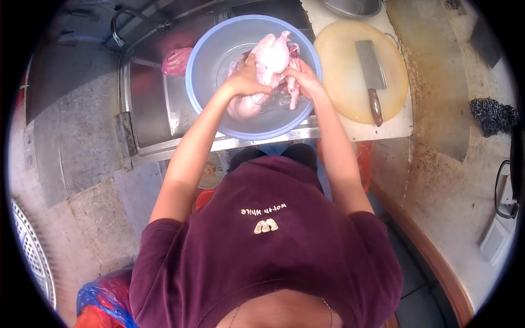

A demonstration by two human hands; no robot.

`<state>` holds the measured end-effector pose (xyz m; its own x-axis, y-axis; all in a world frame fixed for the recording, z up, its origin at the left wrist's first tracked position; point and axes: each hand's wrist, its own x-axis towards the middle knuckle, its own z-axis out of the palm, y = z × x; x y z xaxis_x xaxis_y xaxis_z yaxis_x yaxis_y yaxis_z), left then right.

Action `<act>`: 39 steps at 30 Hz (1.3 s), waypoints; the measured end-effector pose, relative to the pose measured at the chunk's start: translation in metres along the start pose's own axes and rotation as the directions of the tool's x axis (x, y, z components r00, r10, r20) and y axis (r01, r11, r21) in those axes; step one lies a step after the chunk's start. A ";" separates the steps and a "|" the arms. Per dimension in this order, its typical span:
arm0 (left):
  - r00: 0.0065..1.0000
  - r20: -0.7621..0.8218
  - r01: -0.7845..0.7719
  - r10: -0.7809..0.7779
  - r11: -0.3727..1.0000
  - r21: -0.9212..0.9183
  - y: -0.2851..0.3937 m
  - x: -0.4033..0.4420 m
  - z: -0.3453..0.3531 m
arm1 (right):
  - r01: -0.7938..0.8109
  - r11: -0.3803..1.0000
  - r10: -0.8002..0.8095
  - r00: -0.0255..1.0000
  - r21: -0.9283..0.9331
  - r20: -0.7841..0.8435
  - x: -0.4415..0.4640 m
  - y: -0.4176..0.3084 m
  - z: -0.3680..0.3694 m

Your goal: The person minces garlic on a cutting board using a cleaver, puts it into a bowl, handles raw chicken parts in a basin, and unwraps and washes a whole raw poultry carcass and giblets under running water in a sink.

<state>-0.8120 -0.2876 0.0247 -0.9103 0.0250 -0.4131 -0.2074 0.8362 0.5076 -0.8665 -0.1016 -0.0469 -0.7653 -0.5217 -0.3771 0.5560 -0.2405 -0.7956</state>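
A wide blue plastic basin (pixel 197 98) holds a plucked raw chicken (pixel 272 52), with more pale poultry (pixel 243 109) near its front wall. My left hand (pixel 244 81) grips the bird from the left, its thumb lying across the lower part of the body. On the other side, my right hand (pixel 306 80) is closed around the bird's right side, where a reddish part and a thin pale limb (pixel 293 93) show. Parts of the fingers on both hands are hidden behind the meat.
Right of the basin, a round cutting board (pixel 339 65) carries a cleaver (pixel 372 63) with a wooden handle. The basin stands over a metal sink (pixel 150 98) with a faucet (pixel 117 33) and a pink plastic bag (pixel 177 61). A metal bowl (pixel 355 6) sits at the back.
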 end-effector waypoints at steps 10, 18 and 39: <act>0.999 -0.048 -0.030 0.027 0.998 -0.062 -0.010 0.008 0.003 | -0.063 0.998 0.063 0.998 -0.031 -0.014 0.017 -0.004 -0.002; 0.959 -0.283 -0.003 -0.002 1.000 -0.017 0.019 0.009 0.014 | -0.078 0.979 0.085 0.996 0.188 -0.029 0.022 0.015 -0.012; 0.950 -0.311 -0.090 0.034 0.982 -0.168 0.009 0.006 -0.003 | 0.123 0.990 -0.096 0.953 0.075 -0.288 -0.028 0.007 0.023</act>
<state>-0.8209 -0.2813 0.0293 -0.9830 -0.1182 -0.1403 -0.1819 0.7265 0.6627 -0.8336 -0.1077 -0.0314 -0.8761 -0.2383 -0.4191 0.4807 -0.3639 -0.7978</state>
